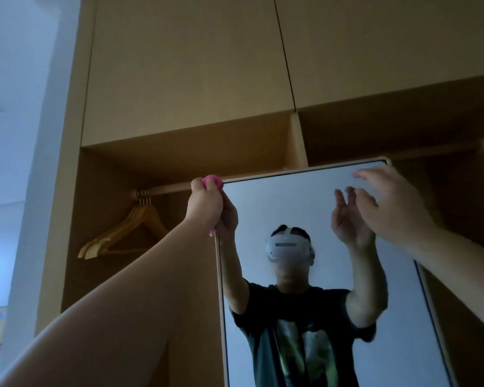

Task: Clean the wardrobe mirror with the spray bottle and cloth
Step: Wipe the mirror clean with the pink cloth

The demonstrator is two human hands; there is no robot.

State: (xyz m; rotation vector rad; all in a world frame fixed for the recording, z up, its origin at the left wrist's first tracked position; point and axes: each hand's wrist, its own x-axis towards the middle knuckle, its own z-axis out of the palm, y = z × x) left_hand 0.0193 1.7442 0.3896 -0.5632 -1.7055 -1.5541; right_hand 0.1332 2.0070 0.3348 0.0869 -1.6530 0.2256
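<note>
While the left hand point(204, 203) was raised at the upper left corner of the mirror point(277, 202), its fingers were curled tight round a pink cloth point(213, 181), which bulged out above the knuckles against the corner of the frame; a scrap of the same pink showed below the hand, along the mirror's left edge. The right hand point(389, 208) was held up before the glass near the upper right corner, gripping nothing, its fingers point(366, 174) loosely spread and a little blurred; whether they touched the glass could not be told. Between the two hands lay the upper part of the mirror, which showed the person's reflection with both arms lifted, a pale headset point(287, 245) and a dark printed T-shirt point(299, 331). Behind the left hand a wooden rail point(168, 189) ran across the wardrobe point(70, 191), and to the left of that hand, lower down, wooden hangers point(129, 230) hung from it. Above both hands were the shut upper doors point(193, 65)
</note>
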